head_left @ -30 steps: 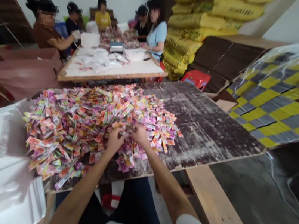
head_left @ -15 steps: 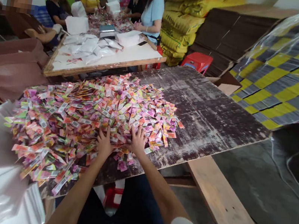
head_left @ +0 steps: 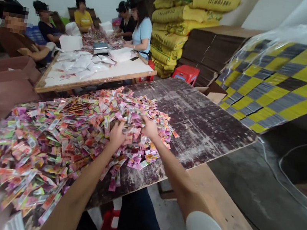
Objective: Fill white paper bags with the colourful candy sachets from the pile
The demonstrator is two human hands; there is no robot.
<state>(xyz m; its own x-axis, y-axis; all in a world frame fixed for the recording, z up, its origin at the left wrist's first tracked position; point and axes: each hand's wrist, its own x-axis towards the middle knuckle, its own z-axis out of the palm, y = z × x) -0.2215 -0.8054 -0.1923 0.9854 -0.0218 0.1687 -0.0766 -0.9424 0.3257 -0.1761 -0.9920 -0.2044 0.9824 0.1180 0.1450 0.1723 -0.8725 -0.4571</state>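
Note:
A wide heap of small colourful plastic packets (head_left: pixel 59 135), pink, orange, green and purple, covers much of the dark worn tabletop (head_left: pixel 200 114). My left hand (head_left: pixel 117 135) and my right hand (head_left: pixel 149 127) are in the right part of the heap, facing each other. Between them they grip a bunch of packets (head_left: pixel 132 122), which looks raised above the heap and slightly blurred. My left fingers curl against the bunch's near left side. The right fingers reach round its right side and are partly hidden by packets.
Behind stands a white table (head_left: pixel 96 73) with white bags (head_left: pixel 80 60) and a scale (head_left: pixel 100 48); several people sit or stand around it. Yellow sacks (head_left: pixel 169 32), a red stool (head_left: pixel 185 73) and wrapped yellow-grey stacks (head_left: pixel 287 81) are beyond. A wooden plank (head_left: pixel 216 198) juts out at right.
Both hands have moved forward over the heap, with packets now bunched up between them. The view has shifted, so the room's things sit lower and further left.

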